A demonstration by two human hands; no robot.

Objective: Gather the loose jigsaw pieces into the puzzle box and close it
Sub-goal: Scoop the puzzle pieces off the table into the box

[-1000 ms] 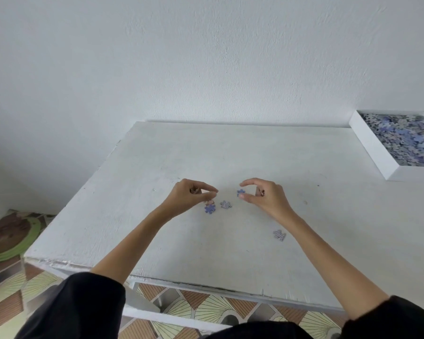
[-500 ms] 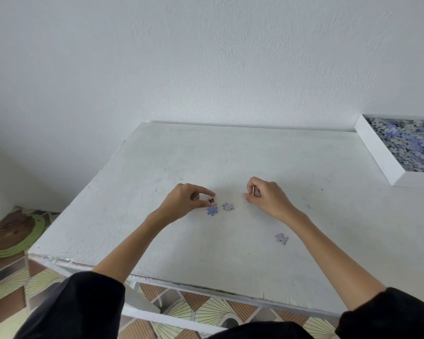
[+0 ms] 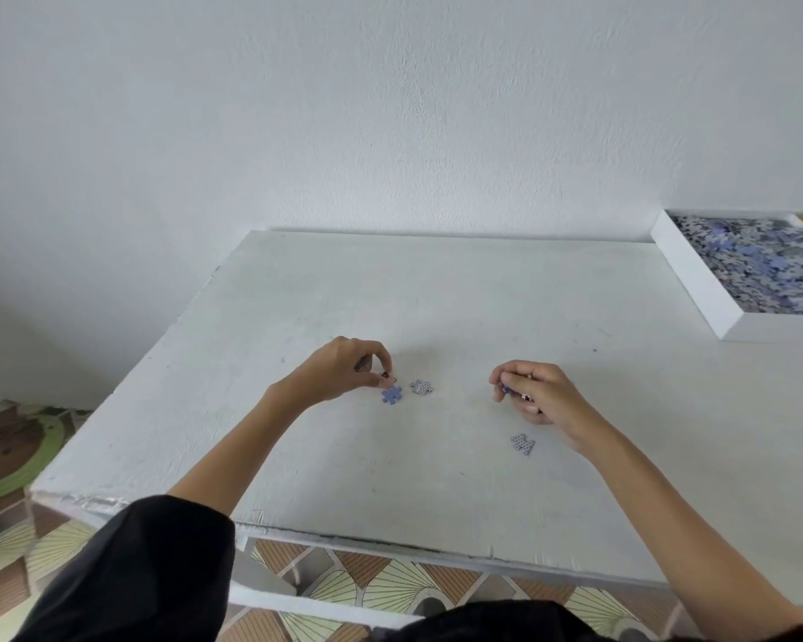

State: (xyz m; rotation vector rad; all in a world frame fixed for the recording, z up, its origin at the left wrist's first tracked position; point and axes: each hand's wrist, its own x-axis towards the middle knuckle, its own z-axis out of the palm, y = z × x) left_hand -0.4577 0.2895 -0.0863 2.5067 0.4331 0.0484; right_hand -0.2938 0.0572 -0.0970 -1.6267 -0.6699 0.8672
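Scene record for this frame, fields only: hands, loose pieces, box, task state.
left hand: pinches a small piece beside the blue piece
right hand: fingers curled round gathered pieces
loose on table: blue piece; grey patterned piece right of it; second patterned piece below the right hand
puzzle box: open, far right of the table, many pieces inside
task state: three pieces left to gather; box not closed

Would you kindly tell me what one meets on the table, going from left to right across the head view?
Left hand pinching a small piece → blue jigsaw piece → grey dotted piece → right hand gripping pieces → puzzle box.
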